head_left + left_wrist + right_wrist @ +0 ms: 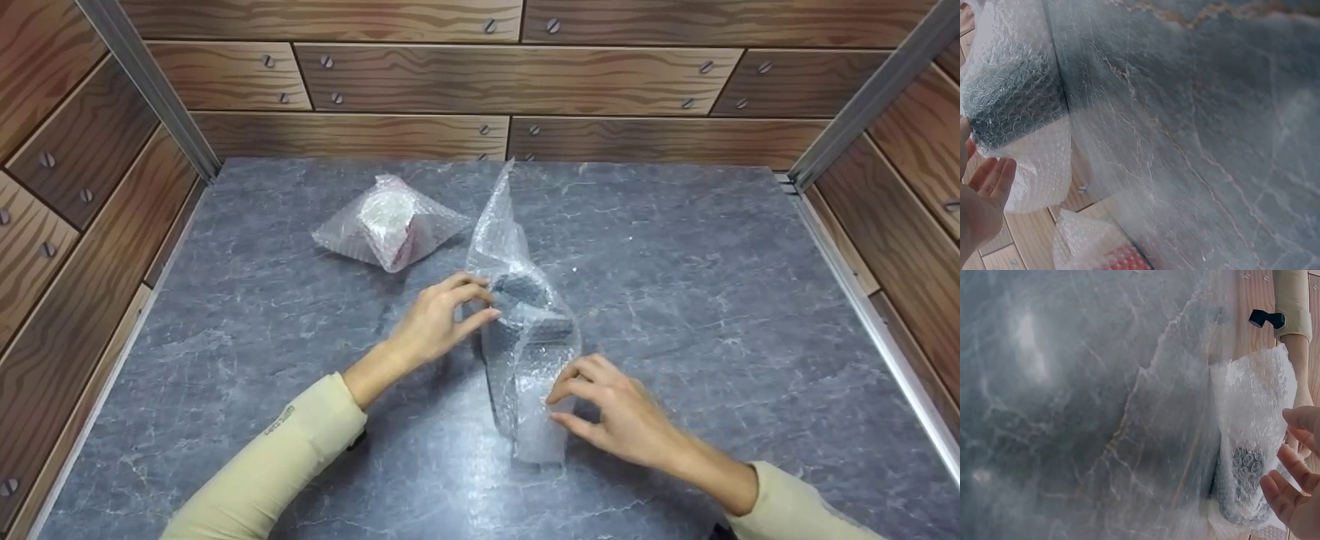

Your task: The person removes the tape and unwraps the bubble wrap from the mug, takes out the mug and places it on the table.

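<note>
A bubble-wrap bundle lies lengthwise on the table, narrowing to a raised point at its far end. Through its layers shows a dark object, whose kind the wrap hides. My left hand is at the bundle's left side, fingertips and thumb right at the plastic and spread apart. By the near right edge is my right hand, its fingers loosely bent and the thumb apart from them. The right wrist view has those fingers close over the wrap, pinching nothing.
Farther back on the left sits a second bubble-wrapped bundle, with white and red showing through. The grey marbled tabletop is bounded by wood-patterned panels at the back and sides, with metal posts at the corners.
</note>
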Available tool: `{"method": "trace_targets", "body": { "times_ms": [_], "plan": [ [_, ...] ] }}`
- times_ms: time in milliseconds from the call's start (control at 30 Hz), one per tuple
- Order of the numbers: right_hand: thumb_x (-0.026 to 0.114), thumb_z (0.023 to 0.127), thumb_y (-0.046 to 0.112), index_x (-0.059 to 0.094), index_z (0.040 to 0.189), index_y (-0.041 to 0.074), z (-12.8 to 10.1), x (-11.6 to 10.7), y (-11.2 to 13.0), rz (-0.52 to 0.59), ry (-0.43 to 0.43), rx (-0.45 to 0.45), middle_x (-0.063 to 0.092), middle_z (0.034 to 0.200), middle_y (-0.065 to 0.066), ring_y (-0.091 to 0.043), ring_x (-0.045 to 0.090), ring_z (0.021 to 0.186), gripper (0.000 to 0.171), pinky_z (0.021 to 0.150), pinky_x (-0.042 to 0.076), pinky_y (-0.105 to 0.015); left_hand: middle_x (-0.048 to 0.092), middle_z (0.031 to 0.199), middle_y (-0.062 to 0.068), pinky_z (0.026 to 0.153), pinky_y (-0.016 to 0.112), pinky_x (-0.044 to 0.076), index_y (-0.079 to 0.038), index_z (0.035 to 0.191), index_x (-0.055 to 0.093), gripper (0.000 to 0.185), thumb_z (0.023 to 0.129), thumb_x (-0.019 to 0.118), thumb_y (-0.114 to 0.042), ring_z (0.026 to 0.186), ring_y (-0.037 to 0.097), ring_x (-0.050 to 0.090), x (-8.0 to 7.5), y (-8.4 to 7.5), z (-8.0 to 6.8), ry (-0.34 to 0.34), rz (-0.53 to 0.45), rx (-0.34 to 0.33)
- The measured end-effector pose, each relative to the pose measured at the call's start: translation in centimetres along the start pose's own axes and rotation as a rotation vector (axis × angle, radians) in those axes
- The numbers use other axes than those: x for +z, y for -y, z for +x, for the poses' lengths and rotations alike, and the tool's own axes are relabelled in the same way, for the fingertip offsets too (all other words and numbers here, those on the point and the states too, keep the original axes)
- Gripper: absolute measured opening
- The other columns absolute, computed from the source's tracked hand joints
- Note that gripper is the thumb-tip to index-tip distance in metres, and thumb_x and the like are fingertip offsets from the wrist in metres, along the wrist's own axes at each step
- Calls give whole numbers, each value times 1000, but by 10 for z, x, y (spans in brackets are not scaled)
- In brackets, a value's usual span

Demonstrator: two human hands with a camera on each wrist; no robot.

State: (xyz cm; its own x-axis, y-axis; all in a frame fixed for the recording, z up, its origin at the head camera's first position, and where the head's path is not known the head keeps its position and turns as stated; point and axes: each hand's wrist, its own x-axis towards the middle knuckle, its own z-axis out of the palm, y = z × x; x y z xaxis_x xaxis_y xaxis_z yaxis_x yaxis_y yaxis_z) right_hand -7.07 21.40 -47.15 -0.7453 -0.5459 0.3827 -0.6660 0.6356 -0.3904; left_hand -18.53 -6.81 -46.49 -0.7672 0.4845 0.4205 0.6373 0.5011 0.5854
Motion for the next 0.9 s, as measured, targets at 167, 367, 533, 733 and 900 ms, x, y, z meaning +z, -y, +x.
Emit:
{"method": "trace_targets", "body": {
  "times_ms": [167, 367, 533, 733, 900],
  "plan": [
    [90, 79, 21, 76, 97, 24, -1, 5, -1, -37, 0, -47, 69, 106, 8, -9, 60, 97, 23, 74, 57, -23, 74, 124, 13, 105, 42, 61, -9, 109, 77, 24, 97, 75, -29, 114, 33, 75, 0, 0, -1, -1, 0, 10],
    [88, 81, 22, 77, 98, 22, -2, 8, -2, -45, 27, -61, 70, 106, 6, -9, 59, 95, 20, 73, 56, -22, 74, 126, 13, 103, 42, 62, -10, 107, 78, 22, 98, 75, -30, 114, 33, 75, 0, 1, -2, 2, -5, 6],
    [88, 82, 24, 78, 100, 23, -3, 10, -3, -63, 60, -45, 70, 108, 7, -8, 59, 96, 20, 75, 56, -22, 74, 126, 12, 103, 41, 62, -10, 108, 77, 22, 98, 75, -30, 114, 32, 75, 0, 1, -2, -5, -2, 15],
    [87, 83, 26, 78, 101, 23, -3, 10, -2, -93, 95, -33, 70, 111, 7, -8, 58, 97, 20, 76, 56, -24, 74, 126, 13, 104, 41, 61, -10, 109, 77, 23, 98, 75, -30, 114, 32, 75, 0, 1, -2, -2, 3, 14],
    [87, 83, 27, 78, 101, 23, -2, 9, -2, -94, 79, -54, 71, 109, 7, -8, 59, 96, 20, 75, 56, -24, 74, 127, 12, 105, 40, 61, -10, 110, 77, 24, 98, 75, -30, 115, 31, 75, 0, 0, -2, -3, 5, 9]
  ]
}}
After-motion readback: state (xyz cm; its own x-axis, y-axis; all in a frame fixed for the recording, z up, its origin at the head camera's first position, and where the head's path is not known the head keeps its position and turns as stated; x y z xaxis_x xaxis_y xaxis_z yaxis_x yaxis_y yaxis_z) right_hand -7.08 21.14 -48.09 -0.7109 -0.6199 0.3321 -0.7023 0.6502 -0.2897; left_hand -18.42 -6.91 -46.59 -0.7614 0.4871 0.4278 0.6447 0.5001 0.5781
